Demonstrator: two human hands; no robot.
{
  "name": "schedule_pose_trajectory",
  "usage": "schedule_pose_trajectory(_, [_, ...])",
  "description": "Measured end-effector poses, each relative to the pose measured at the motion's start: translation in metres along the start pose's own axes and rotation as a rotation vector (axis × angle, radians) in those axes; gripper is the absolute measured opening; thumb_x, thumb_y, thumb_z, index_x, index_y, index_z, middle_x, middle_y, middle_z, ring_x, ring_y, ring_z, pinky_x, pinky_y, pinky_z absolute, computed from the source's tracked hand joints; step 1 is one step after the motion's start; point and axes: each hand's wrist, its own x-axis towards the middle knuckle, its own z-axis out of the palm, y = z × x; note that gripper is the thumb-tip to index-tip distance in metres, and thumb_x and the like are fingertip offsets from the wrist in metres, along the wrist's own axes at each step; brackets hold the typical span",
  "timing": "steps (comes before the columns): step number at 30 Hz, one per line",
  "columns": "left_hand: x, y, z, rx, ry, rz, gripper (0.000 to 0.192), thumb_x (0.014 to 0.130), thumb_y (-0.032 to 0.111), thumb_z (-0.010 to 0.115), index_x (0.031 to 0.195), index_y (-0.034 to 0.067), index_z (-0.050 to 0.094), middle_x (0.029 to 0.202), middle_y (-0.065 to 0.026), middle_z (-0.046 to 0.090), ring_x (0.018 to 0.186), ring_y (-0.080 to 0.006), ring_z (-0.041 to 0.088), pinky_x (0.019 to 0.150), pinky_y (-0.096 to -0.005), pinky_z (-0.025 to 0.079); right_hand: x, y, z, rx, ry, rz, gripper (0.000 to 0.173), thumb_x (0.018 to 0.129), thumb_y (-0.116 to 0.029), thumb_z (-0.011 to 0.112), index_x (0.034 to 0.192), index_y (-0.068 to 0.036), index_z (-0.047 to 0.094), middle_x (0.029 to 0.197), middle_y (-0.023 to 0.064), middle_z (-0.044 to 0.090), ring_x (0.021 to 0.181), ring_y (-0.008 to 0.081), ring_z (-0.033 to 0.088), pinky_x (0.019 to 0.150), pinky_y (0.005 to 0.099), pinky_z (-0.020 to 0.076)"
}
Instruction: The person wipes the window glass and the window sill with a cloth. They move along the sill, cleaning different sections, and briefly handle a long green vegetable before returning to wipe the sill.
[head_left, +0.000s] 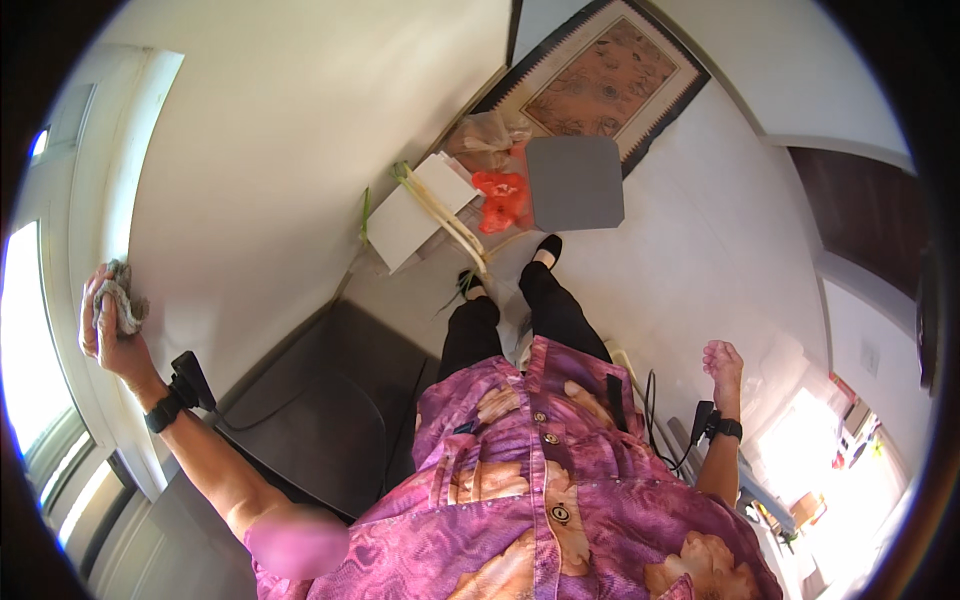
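Note:
At the left, my left hand (112, 322) presses a crumpled grey cloth (122, 296) against the white window frame (124, 202), by its edge with the wall. My right hand (724, 364) hangs at the right, away from any surface, its fingers curled and no object visible in it. Each wrist wears a black band with a small cabled device.
A dark grey surface (330, 397) lies below the wall at left. On the floor ahead are long green onions (442, 214) across a white box (397, 225), red plastic bags (501, 201), a grey square-topped stool (576, 184) and a patterned rug (607, 82).

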Motion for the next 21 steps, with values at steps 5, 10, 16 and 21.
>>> schedule_pose_trajectory(5, [0.000, 0.003, 0.002, 0.090, -0.013, 0.047, 0.036, 0.087, 0.012, 0.060, 0.113, -0.010, 0.072, 0.120, -0.0234, 0.070, 0.117, -0.0328, 0.064, 0.107, -0.0430, 0.047, 0.006, -0.008, 0.008, 0.001, 0.023, 0.030, 0.026, 0.105, -0.029, 0.057, 0.108, -0.005, 0.066, 0.091, 0.0027, 0.067, 0.075, 0.0106, 0.060, 0.066, 0.0251, 0.0504])
schedule_pose_trajectory(10, [-0.003, 0.002, 0.005, 0.067, 0.007, 0.061, 0.032, 0.089, 0.006, 0.061, 0.115, -0.009, 0.072, 0.120, -0.0224, 0.070, 0.116, -0.0314, 0.065, 0.106, -0.0417, 0.048, -0.002, -0.016, 0.019, 0.006, 0.053, 0.077, 0.025, 0.106, -0.028, 0.056, 0.109, -0.005, 0.066, 0.091, 0.0026, 0.067, 0.077, 0.0106, 0.060, 0.067, 0.0258, 0.0497])
schedule_pose_trajectory(16, [-0.007, 0.027, 0.021, 0.055, 0.082, 0.009, 0.029, 0.094, 0.002, 0.057, 0.116, -0.009, 0.071, 0.117, -0.0224, 0.071, 0.116, -0.0302, 0.066, 0.107, -0.0404, 0.050, 0.023, -0.082, 0.098, -0.064, -0.228, -0.138, 0.023, 0.106, -0.026, 0.057, 0.109, -0.005, 0.066, 0.093, 0.0026, 0.067, 0.080, 0.0095, 0.060, 0.072, 0.0242, 0.0487])
schedule_pose_trajectory(21, [-0.071, 0.061, 0.083, 0.024, 0.095, 0.062, 0.038, 0.089, 0.013, 0.053, 0.112, -0.011, 0.070, 0.116, -0.0260, 0.068, 0.115, -0.0400, 0.063, 0.106, -0.0532, 0.047, 0.041, -0.139, 0.220, -0.188, -0.618, -0.291, 0.023, 0.104, -0.025, 0.059, 0.109, -0.004, 0.067, 0.101, 0.0052, 0.071, 0.088, 0.0107, 0.064, 0.077, 0.0260, 0.0501])
